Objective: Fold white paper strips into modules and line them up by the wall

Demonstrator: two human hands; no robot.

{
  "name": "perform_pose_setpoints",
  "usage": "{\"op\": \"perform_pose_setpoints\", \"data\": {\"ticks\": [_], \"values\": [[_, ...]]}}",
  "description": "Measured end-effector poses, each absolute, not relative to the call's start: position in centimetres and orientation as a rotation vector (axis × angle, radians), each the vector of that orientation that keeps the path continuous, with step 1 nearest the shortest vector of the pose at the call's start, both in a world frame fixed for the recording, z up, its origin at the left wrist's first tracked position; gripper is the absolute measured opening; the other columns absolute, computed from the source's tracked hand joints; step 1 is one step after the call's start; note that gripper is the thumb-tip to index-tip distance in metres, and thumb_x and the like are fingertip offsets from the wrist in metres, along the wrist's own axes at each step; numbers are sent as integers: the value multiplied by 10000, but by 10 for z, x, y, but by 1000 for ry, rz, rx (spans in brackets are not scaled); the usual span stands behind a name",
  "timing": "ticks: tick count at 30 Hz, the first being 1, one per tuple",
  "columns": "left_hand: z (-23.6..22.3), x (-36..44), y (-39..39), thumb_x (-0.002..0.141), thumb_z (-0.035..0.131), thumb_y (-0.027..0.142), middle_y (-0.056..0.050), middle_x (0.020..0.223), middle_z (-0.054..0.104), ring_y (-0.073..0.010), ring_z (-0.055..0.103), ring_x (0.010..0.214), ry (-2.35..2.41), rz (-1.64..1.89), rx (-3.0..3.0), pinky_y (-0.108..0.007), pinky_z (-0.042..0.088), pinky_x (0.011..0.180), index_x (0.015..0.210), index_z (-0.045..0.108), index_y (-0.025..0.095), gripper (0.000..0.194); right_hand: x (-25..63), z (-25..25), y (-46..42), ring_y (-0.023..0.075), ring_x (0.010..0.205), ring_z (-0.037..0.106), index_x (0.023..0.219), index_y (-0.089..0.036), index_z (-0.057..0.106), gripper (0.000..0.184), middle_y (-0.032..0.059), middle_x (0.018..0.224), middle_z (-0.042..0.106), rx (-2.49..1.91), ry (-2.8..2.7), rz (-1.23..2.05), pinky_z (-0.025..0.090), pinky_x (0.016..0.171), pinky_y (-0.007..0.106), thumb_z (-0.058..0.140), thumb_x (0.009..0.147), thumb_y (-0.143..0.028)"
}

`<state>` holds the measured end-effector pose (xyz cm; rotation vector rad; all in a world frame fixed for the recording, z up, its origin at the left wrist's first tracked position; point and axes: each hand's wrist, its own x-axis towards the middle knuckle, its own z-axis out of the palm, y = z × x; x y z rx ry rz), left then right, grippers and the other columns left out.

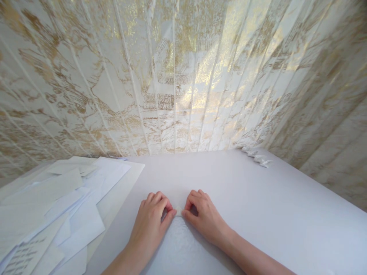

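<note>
Between my two hands, low on the white table, is a small piece of folded white paper [179, 211]. My left hand [155, 214] pinches its left end between thumb and index finger. At the right end, my right hand [202, 214] grips it the same way, the other fingers curled in. Only a short stretch of the paper shows between the fingertips, so its full shape is hidden.
A loose heap of white paper sheets [63, 202] covers the table's left side, one with dark print. Several small folded paper pieces [256, 157] stand in a row at the far right corner. A gold-patterned wall [160, 95] rises behind the white table [272, 214].
</note>
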<state>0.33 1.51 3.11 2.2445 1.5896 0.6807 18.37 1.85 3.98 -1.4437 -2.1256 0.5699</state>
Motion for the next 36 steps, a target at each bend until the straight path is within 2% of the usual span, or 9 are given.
{"op": "perform_pose_setpoints", "data": {"ticks": [9, 13, 17, 27, 32, 36], "values": [[27, 8, 10, 873, 552, 188, -26, 909, 572, -248, 512, 903, 1640, 707, 2257, -386, 372, 779, 815, 551, 200, 60, 183, 37, 21, 178, 786, 500, 680, -189, 531, 205, -2, 781, 569, -1453, -2183, 508, 368, 749, 314, 646, 790, -59], [24, 10, 10, 879, 531, 170, -29, 949, 572, -250, 508, 935, 1654, 712, 2240, -392, 373, 798, 835, 573, 208, 72, 183, 36, 20, 196, 840, 505, 769, -189, 566, 148, 12, 845, 587, -1445, -2189, 500, 367, 780, 328, 639, 802, -64], [24, 10, 13, 856, 551, 176, -23, 946, 588, -246, 519, 944, 1665, 710, 2207, -392, 383, 805, 807, 604, 215, 82, 183, 37, 19, 202, 887, 519, 862, -188, 593, 167, 17, 890, 606, -1448, -2175, 524, 370, 809, 336, 626, 797, -38], [27, 8, 16, 838, 589, 189, -16, 916, 624, -241, 544, 935, 1689, 687, 2173, -390, 385, 810, 779, 631, 222, 80, 192, 39, 23, 197, 898, 536, 826, -199, 627, 191, 2, 884, 619, -1467, -2133, 590, 363, 815, 340, 623, 779, -15], [24, 11, 14, 840, 571, 174, -18, 899, 613, -243, 531, 922, 1715, 706, 2180, -390, 376, 797, 751, 587, 212, 97, 183, 38, 23, 202, 903, 545, 852, -187, 617, 75, 15, 896, 630, -1493, -2094, 593, 369, 828, 350, 645, 856, -118], [23, 12, 13, 853, 563, 193, -25, 891, 606, -253, 524, 916, 1720, 698, 2190, -398, 369, 791, 744, 577, 209, 111, 178, 40, 24, 205, 917, 536, 841, -195, 628, 125, 8, 907, 620, -1488, -2131, 604, 359, 827, 346, 708, 803, -107]]}}
